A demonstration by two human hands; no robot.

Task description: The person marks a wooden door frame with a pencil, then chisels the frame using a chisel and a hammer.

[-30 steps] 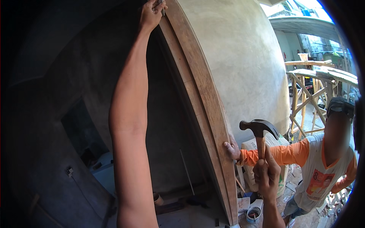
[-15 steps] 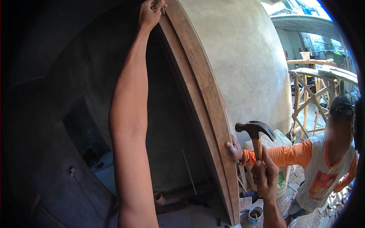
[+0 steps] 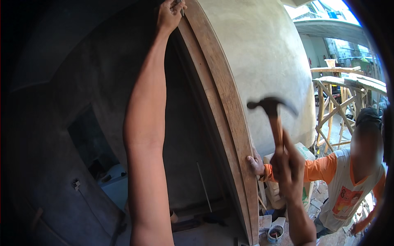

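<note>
My left hand (image 3: 170, 16) is raised to the top of a wooden door frame (image 3: 217, 90), its fingers closed on a small metal piece (image 3: 180, 7) against the wood, too small to name. My right hand (image 3: 287, 164) grips the wooden handle of a claw hammer (image 3: 273, 106), held up to the right of the frame in front of the pale wall, its head blurred. Lower on the frame rests a co-worker's hand (image 3: 255, 164).
A co-worker (image 3: 344, 197) in an orange-sleeved shirt and cap stands at the right. Behind are sacks (image 3: 308, 152), a bucket (image 3: 276, 233), rubble and wooden scaffolding (image 3: 340, 98). Through the frame lies a dark room with a concrete wall (image 3: 61, 164).
My right hand and the hammer have risen markedly. My left hand stays at the top of the frame; my arm appears slightly further right in the picture.
</note>
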